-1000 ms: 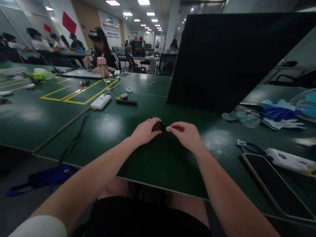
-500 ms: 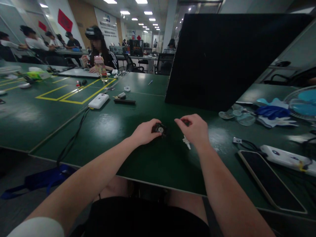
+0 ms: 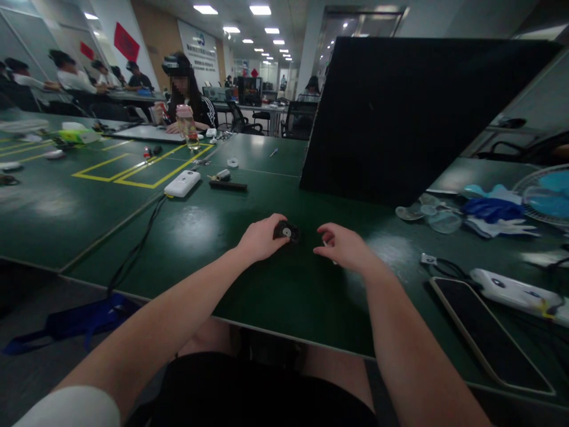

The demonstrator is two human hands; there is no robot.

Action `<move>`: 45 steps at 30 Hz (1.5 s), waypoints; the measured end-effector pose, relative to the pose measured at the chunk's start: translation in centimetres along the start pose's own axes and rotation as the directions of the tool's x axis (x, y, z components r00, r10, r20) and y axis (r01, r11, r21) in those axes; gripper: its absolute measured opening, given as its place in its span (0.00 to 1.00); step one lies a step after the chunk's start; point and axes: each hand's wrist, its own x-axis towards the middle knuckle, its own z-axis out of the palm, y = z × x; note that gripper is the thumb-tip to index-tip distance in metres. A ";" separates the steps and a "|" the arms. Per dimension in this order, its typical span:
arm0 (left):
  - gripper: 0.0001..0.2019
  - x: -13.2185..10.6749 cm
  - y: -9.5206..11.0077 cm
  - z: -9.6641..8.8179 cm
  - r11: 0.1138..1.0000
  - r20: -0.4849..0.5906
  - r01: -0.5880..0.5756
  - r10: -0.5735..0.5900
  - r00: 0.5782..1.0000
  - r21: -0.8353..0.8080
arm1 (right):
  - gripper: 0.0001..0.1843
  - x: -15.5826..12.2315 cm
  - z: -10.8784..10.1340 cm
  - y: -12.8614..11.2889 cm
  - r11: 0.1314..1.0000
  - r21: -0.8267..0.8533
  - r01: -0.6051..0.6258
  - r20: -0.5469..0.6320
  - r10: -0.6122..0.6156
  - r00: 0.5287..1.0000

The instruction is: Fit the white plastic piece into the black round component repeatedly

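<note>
My left hand (image 3: 265, 238) is closed around a small black plastic part (image 3: 293, 233) with a pale grey disc (image 3: 287, 232) on its face. Thumb and fingers grip its left side, just above the green table. To the right, my right hand (image 3: 344, 244) has its thumb and index finger apart. Bits of a small white piece (image 3: 328, 244) show between and below these fingers; most of it is hidden by the hand. I cannot see the fingers pressed on it.
A large black panel (image 3: 400, 118) stands behind my hands. On the right lie a phone (image 3: 489, 332), a white power strip (image 3: 511, 284), clear fan blades (image 3: 429, 212) and blue-white gloves (image 3: 493, 209). Left are a white box (image 3: 182, 184) with a cable and a dark bar (image 3: 228, 185). A person (image 3: 186, 95) sits opposite.
My right hand has come down over the white piece, which lay in plain sight before, and its fingers have parted. My left hand keeps its grip on the black part. The view has tilted slightly.
</note>
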 end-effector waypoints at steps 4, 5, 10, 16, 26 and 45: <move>0.23 0.1 0.0 0.1 1.000 -0.014 0.000 0.000 1.000 0.005 | 0.27 0.3 1.7 -2.1 0.990 -0.008 0.144 -0.042 -0.144 0.989; 0.23 0.1 0.0 0.1 1.000 -0.014 0.001 -0.001 1.000 0.002 | 0.23 0.3 2.0 -2.2 0.988 -0.037 0.147 -0.040 -0.149 0.988; 0.23 0.0 0.1 -0.1 1.000 -0.006 0.005 -0.005 1.000 0.000 | 0.16 0.2 1.9 -2.1 0.990 -0.052 0.128 -0.068 -0.131 0.989; 0.21 -0.2 0.5 -0.3 1.000 -0.016 0.025 -0.025 1.000 -0.006 | 0.13 -0.3 1.7 -2.7 0.984 0.060 0.165 -0.213 -0.149 0.966; 0.21 0.1 -0.2 -0.1 0.997 -0.072 0.055 -0.052 0.996 0.045 | 0.36 1.9 2.8 -2.2 0.985 -0.117 0.129 -0.269 -0.157 0.950; 0.20 0.1 -0.3 -0.1 1.000 -0.075 0.027 -0.027 0.997 0.003 | 0.16 -0.7 2.0 -4.6 0.972 0.070 0.222 -0.279 -0.195 0.940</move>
